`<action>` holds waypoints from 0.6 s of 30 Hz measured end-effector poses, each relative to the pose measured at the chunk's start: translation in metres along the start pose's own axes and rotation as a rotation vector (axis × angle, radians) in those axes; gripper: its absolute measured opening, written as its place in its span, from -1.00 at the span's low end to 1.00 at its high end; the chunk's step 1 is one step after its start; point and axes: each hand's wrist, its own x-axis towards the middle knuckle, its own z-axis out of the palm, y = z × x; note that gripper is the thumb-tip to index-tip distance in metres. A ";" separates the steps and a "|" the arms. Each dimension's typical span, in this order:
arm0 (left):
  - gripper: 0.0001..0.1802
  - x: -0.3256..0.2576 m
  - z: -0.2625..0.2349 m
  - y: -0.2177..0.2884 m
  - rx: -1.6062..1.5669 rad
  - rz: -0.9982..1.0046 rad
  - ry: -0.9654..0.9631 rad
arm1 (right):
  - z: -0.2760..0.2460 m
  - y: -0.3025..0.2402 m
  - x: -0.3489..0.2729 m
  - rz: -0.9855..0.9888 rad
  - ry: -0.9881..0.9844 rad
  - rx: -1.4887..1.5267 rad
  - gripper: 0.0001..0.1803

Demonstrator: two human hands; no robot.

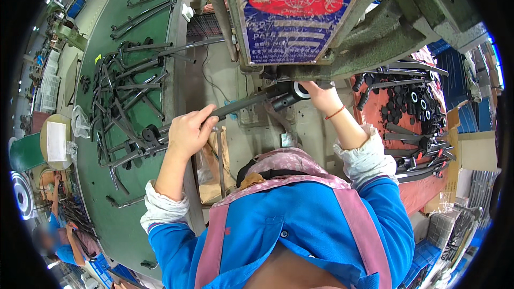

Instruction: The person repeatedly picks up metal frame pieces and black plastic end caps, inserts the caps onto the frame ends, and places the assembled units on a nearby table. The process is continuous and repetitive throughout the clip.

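Observation:
A dark metal tube (pixel 243 104) runs across in front of me, up to the green machine (pixel 300 16). My left hand (pixel 190 131) is closed around its left part, thumb on top. At the tube's right end sits a black cylindrical fitting with a white ring (pixel 301 91), just below the machine's head. My right hand (pixel 319 98) is at that fitting, fingers closed and partly hidden by the machine. What exactly they grip cannot be made out. Left of my left hand, a black joint piece (pixel 151 134) lies among tubes on the bench.
A green bench (pixel 107 208) on the left carries a pile of bent tubes (pixel 126 85). On the right, a red table (pixel 417 195) holds black caps (pixel 399 101), rings and tubes. A cardboard box (pixel 476 150) stands beyond it. Another person (pixel 64 241) is at the far lower left.

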 end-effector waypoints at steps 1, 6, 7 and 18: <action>-0.67 0.001 0.001 -0.005 -0.004 -0.004 0.014 | -0.002 -0.006 0.009 0.121 -0.040 0.090 -0.77; -0.65 0.006 0.000 -0.013 -0.048 -0.111 -0.082 | 0.013 0.003 0.017 0.161 -0.060 0.082 -0.71; -0.65 0.005 0.001 -0.014 -0.068 -0.117 -0.095 | 0.012 0.001 0.020 0.137 -0.052 0.093 -0.70; -0.62 0.025 0.000 -0.024 -0.188 -0.236 -0.266 | 0.036 0.020 0.007 0.297 -0.239 -0.078 -0.63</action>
